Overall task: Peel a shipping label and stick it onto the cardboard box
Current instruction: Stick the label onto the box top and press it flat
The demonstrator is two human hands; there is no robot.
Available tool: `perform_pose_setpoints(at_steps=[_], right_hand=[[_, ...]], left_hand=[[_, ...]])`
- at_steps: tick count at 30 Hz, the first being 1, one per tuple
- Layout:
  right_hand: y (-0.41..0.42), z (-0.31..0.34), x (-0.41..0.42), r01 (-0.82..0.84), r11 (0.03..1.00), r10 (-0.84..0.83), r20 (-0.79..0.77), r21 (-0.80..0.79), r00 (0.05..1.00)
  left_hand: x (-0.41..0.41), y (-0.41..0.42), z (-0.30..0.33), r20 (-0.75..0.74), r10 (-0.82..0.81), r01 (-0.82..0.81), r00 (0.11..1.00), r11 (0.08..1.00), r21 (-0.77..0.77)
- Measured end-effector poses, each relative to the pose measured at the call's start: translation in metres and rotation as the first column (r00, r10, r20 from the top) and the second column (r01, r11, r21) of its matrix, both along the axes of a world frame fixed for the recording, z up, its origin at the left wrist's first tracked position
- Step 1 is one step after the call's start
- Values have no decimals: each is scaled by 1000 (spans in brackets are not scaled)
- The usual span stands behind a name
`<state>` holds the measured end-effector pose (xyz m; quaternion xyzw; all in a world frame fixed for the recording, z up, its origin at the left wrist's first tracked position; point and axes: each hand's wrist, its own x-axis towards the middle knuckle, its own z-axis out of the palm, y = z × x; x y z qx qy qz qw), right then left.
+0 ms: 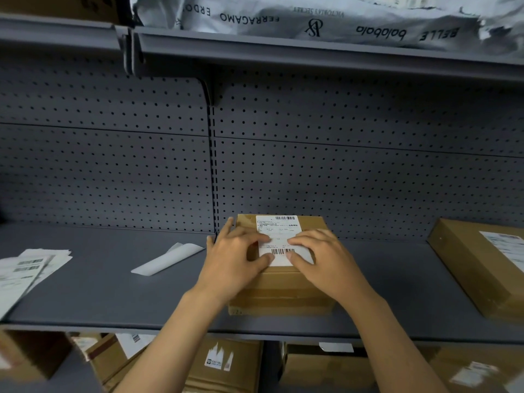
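Observation:
A brown cardboard box [280,293] stands on the grey shelf [113,293], near its middle. A white shipping label [279,236] with barcodes lies flat on the box's top. My left hand [235,259] rests flat on the box's left side, its fingers spread over the label's left edge. My right hand [323,256] lies flat on the right side, with fingertips on the label's lower right part by the barcode. Neither hand grips anything. A white strip of peeled backing paper [167,259] lies on the shelf to the left of the box.
A stack of label sheets [25,270] sits at the shelf's left end. A second labelled cardboard box [482,265] stands at the right. A pegboard wall [340,165] backs the shelf. Grey mailer bags [312,18] lie on the shelf above; several boxes sit below.

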<state>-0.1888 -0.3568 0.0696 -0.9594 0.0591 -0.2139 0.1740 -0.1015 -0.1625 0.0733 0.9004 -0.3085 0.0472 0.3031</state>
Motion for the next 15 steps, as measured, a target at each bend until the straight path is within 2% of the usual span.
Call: perform_pose_setpoints(at_steps=[15], right_hand=[[-27,4,-16,34,997,-31,-46,67,998]], left_hand=[[14,32,-2,-36,-17,13,999,994,-109]])
